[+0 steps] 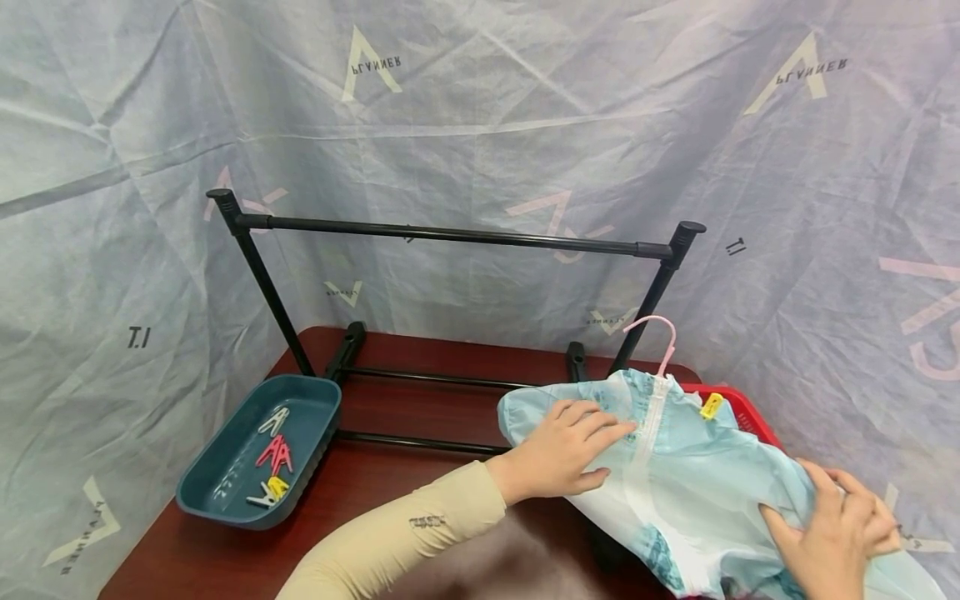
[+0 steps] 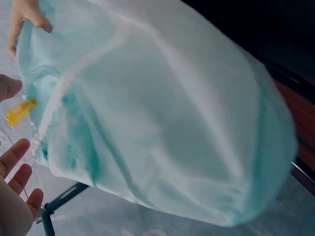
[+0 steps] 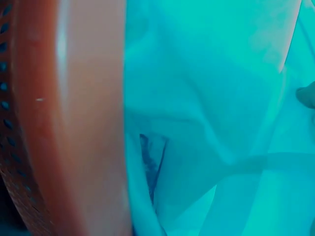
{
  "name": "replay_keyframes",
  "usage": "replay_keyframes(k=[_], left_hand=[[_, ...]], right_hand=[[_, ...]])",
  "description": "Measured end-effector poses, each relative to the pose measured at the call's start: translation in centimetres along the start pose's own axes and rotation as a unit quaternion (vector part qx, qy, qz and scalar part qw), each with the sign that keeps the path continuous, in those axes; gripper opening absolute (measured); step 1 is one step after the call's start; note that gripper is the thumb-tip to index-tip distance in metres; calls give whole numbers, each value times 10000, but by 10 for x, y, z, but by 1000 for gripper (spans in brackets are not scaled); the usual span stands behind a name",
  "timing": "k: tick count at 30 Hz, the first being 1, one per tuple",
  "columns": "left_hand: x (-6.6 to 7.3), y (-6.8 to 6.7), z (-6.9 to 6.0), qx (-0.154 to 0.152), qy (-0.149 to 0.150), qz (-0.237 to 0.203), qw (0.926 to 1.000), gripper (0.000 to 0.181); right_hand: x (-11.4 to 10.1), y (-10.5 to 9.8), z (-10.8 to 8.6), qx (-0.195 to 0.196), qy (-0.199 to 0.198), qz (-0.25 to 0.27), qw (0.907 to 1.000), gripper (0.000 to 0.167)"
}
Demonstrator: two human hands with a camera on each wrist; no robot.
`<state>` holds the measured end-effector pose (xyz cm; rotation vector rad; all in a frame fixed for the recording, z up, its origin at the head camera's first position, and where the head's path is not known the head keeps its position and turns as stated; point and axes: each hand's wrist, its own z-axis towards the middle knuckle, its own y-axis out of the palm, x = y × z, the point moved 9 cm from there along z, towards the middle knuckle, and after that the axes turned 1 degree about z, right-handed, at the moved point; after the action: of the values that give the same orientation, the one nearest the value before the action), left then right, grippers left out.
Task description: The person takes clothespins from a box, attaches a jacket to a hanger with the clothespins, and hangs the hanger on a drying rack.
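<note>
One tabletop (image 1: 408, 408) carries one black rack (image 1: 450, 235). One pale-blue jacket (image 1: 738, 487), at right over one red basket (image 1: 753, 418), is gripped by the right hand (image 1: 836, 525); the left hand (image 1: 566, 450), near it, holds nothing, fingers extended. One blue tray (image 1: 225, 471) contains five clips (image 1: 274, 454); one yellow clip (image 1: 712, 407) is on the jacket.

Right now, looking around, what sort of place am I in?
Perhaps a staged laundry corner: a black rack stands on a dark red table, printed sheeting hangs behind, and a pale blue jacket is on a pink hanger.
</note>
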<state>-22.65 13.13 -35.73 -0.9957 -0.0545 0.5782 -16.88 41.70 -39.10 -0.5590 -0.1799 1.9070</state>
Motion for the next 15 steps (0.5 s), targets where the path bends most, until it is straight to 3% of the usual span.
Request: replay_keyframes(k=[15], left_hand=[[-27,-5,-28,152,-243,189,9994,67]], right_hand=[[5,0,-3,-70,66,65,9999,85]])
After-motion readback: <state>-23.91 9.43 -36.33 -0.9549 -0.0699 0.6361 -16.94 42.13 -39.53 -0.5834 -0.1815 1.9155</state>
